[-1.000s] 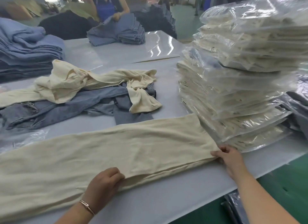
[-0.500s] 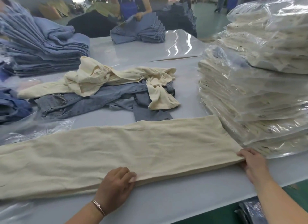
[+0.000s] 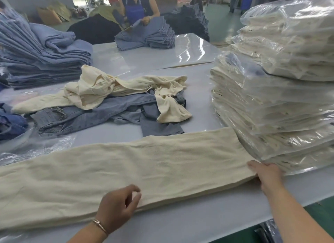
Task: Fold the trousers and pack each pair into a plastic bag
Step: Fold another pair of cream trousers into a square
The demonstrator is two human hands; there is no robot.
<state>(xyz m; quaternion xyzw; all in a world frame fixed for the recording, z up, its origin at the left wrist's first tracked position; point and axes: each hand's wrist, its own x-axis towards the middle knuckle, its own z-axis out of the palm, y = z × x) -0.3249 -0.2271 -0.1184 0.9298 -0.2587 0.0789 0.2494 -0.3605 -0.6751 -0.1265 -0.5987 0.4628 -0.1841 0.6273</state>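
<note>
So we've got the big grey tabletop (image 3: 195, 101), and the cream trousers (image 3: 135, 168) are laid out flat and long across the near edge of it. On the right a tall stack of bagged cream trousers (image 3: 282, 90) sits right against the leg end. Behind, a messy heap of cream and denim trousers (image 3: 108, 101). Our right hand (image 3: 267, 174) rests at the trouser hem with fingers on the cloth, whether it's pinching we can't tell. Our left hand (image 3: 117, 206), bracelet (image 3: 101, 225) on the wrist, hovers loosely curled over the near edge, holding nothing.
</note>
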